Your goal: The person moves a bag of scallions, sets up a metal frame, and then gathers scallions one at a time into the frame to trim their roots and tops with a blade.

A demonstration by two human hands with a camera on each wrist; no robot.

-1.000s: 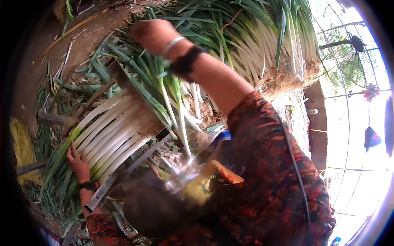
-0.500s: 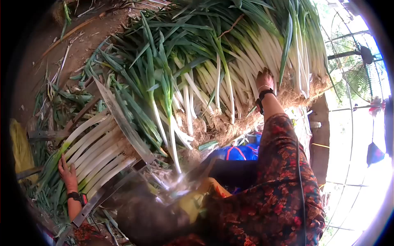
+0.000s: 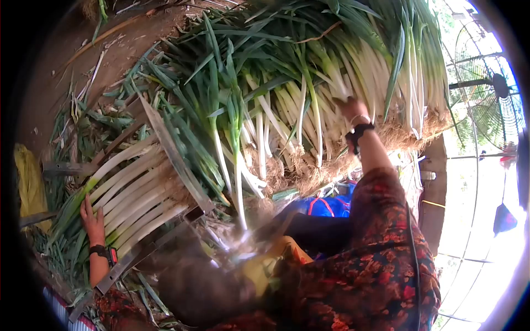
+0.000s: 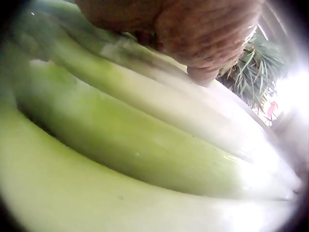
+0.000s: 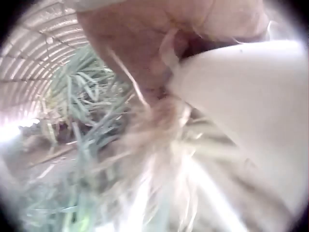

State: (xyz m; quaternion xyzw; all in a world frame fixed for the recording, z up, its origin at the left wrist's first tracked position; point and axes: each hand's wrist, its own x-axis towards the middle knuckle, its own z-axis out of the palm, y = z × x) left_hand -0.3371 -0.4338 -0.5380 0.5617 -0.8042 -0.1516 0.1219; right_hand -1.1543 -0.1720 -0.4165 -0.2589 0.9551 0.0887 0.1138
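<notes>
Wears a dark cloth top (image 3: 364,265) with red-orange flowers, crossed by a thin black cable (image 3: 412,248); on the right wrist, a slim pale bracelet (image 3: 360,117) and black band (image 3: 360,131); on the left, a black strap (image 3: 98,250) with a red-edged block (image 3: 112,255).

White-and-green leeks (image 3: 132,193), red-and-black floral sleeve (image 3: 381,207)

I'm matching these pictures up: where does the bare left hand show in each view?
Head: bare left hand, left side, below the middle.
Left wrist: top centre, large and cropped.
Right wrist: not in it.
Landmark for head and left wrist: white-and-green leek stalks beside its fingers.
</notes>
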